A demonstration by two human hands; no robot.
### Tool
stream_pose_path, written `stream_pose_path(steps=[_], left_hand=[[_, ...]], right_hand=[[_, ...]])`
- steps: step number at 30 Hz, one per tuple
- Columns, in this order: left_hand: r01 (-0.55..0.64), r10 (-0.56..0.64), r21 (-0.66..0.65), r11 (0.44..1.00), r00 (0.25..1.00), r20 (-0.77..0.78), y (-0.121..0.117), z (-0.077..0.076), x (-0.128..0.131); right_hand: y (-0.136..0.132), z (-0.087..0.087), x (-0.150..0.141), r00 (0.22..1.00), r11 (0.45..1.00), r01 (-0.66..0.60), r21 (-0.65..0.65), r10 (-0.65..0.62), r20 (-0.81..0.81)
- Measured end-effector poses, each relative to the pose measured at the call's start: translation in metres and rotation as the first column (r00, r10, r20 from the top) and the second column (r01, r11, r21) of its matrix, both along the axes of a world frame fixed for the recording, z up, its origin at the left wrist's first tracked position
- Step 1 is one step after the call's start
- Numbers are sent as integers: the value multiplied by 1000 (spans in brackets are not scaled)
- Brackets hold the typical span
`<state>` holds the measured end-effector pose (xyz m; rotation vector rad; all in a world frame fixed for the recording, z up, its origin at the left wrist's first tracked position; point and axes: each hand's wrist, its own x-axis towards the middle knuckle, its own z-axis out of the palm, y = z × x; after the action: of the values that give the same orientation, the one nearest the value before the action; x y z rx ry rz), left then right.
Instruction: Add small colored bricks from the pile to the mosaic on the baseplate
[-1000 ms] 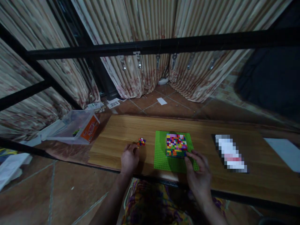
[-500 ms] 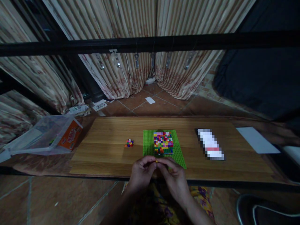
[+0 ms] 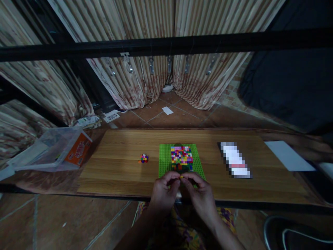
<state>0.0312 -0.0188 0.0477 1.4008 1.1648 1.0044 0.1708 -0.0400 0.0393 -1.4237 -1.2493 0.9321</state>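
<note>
Between the fingertips of my left hand (image 3: 166, 189) and my right hand (image 3: 199, 191) is a tiny yellow-orange toy brick (image 3: 181, 177). Both hands pinch it, held over the near edge of a green studded baseplate (image 3: 164, 158). On that plate sits a block of small multicoloured bricks (image 3: 181, 155), laid close together in rows. Its near end is partly hidden behind my fingers. A small heap of loose coloured bricks (image 3: 144, 158) lies on the wooden table (image 3: 122, 173), left of the plate.
A clear plastic bin (image 3: 49, 146) with an orange label stands left of the table. To the right lies a phone-like slab (image 3: 235, 159) with a blurred-out face. A white sheet (image 3: 288, 155) is at the far right. A dark bar (image 3: 156, 45) with hanging clips crosses above.
Both hands have shifted a little right and slightly up in view, with the yellow-orange brick still between them. They now cover more of the baseplate's near edge.
</note>
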Motion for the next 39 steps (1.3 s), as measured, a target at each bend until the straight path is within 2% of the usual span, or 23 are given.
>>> stream_pose_path(steps=[5,10,14,19,23,31,39], left_hand=[[-120,124,52,991,989,-78,7,-11,-8],[-194,213,108,975,953,-217,21,-24,-22],[-144,194,207,968,948,-252,28,-32,-28],[-29,112,243,970,936,-333,27,-32,-26],[-9,103,234,972,913,-394,24,-35,-23],[-12,154,307,952,883,-444,24,-48,-22],[12,147,312,950,865,-480,24,-49,-23]], right_hand=[[14,-5,14,978,984,99,146,-123,167],[35,-8,22,910,942,116,314,-228,347],[46,-11,18,859,923,92,374,-263,440],[53,-14,12,805,916,72,394,-287,520],[54,-18,10,787,904,78,420,-314,531],[54,-25,10,832,905,101,414,-305,464],[50,-23,7,879,920,152,363,-293,376]])
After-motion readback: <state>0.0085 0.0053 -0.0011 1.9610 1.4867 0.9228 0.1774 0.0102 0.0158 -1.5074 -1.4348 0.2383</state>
